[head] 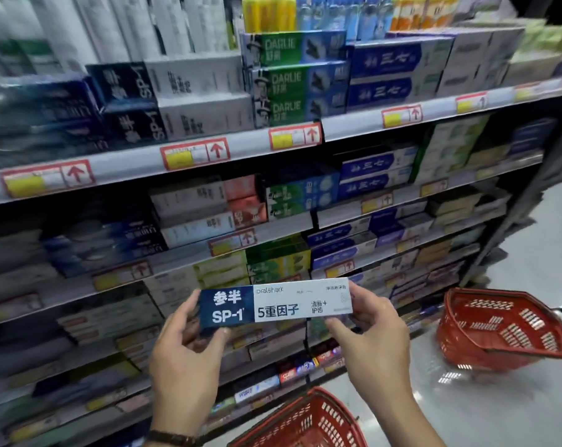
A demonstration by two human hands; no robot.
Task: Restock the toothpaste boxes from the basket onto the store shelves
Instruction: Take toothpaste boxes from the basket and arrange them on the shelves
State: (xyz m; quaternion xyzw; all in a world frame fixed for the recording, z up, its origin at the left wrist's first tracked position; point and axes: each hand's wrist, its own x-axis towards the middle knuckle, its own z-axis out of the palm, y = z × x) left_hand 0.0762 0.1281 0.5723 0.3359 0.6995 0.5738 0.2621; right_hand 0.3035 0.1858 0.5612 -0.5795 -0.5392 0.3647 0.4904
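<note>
A long blue-and-white toothpaste box marked SP-1 is held level in front of the shelves, its printed face toward me. My left hand grips its dark blue left end and my right hand grips its white right end. Matching dark blue SP-1 boxes lie stacked on the top shelf at upper left. A red basket sits just below my hands at the bottom edge; its contents are hidden.
Several shelves packed with toothpaste boxes and price tags fill the view, slanting down to the right. A second red basket lies tipped on the pale floor at the right, beside the dark shelf end post.
</note>
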